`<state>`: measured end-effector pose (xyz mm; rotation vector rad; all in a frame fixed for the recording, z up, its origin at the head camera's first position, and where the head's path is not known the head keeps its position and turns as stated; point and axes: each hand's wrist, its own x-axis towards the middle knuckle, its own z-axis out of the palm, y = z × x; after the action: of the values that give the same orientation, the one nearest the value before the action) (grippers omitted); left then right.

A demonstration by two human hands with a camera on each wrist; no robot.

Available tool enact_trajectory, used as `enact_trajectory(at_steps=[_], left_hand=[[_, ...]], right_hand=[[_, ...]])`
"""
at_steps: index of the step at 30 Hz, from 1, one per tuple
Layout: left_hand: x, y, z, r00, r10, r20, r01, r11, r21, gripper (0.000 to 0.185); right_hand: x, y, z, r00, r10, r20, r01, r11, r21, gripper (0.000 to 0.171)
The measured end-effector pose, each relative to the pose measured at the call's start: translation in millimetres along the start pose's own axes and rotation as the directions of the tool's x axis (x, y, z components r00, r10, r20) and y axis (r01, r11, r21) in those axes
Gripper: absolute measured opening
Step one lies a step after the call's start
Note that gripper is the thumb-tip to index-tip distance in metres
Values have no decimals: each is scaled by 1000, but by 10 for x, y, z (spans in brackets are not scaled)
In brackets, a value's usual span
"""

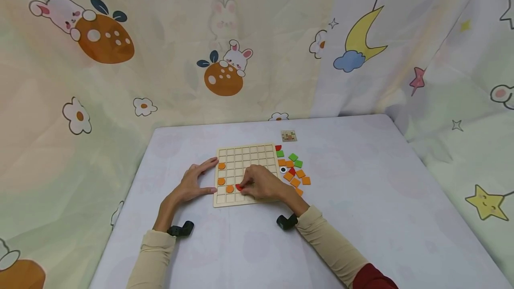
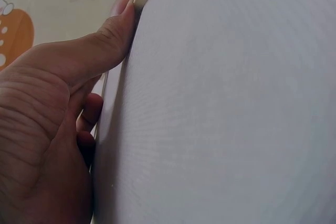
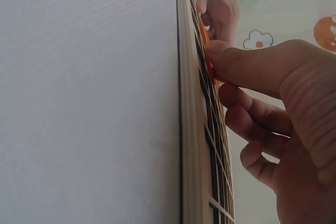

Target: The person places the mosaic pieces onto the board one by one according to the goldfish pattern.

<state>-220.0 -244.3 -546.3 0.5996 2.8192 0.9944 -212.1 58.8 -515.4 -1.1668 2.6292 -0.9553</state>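
Observation:
A wooden grid board (image 1: pixel 250 156) with raised square cells lies on the table. My right hand (image 1: pixel 263 183) is over its lower middle and pinches a red piece with a curved edge (image 1: pixel 238 187) between thumb and fingers, at a cell in a lower row. In the right wrist view the red piece (image 3: pixel 210 70) shows under the thumb, down at the board's surface. My left hand (image 1: pixel 192 183) touches the board's left edge with thumb and fingers spread. Several orange round pieces (image 1: pixel 230 189) sit in cells at the board's left side.
Loose orange square pieces (image 1: pixel 300 173), green pieces (image 1: pixel 293 157), red pieces (image 1: pixel 278 148) and a white piece with a black dot (image 1: pixel 283 170) lie right of the board. A small picture card (image 1: pixel 288 136) lies behind it. A printed curtain (image 1: pixel 273 79) hangs behind the table.

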Motion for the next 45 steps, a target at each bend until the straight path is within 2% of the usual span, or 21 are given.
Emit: enact_trajectory(at_steps=[7, 13, 22, 27, 37, 45], left_hand=[[5, 9, -9, 1000, -9, 3, 9, 1000, -4, 98], [14, 9, -18, 1000, 14, -7, -14, 1000, 5, 98], [5, 7, 0, 1000, 9, -7, -9, 1000, -4, 99], [-1, 3, 16, 1000, 6, -5, -6, 1000, -3, 99], [-12, 9, 21, 1000, 3, -13, -3, 1000, 1, 99], [-11, 23, 12, 1000, -2, -11, 2, 1000, 2, 98]], right_hand=[[-84, -28, -144, 999, 8, -35, -8, 1000, 2, 13], [-209, 123, -368, 995, 57, -87, -56, 998, 14, 22], [-472, 442, -562, 964, 217, -153, -219, 976, 2, 26], [-576, 548, -654, 950, 254, -179, -262, 965, -20, 26], [-606, 681, -684, 922, 335, -195, -349, 936, -44, 23], [-605, 700, -668, 918, 343, -200, -359, 932, -47, 23]])
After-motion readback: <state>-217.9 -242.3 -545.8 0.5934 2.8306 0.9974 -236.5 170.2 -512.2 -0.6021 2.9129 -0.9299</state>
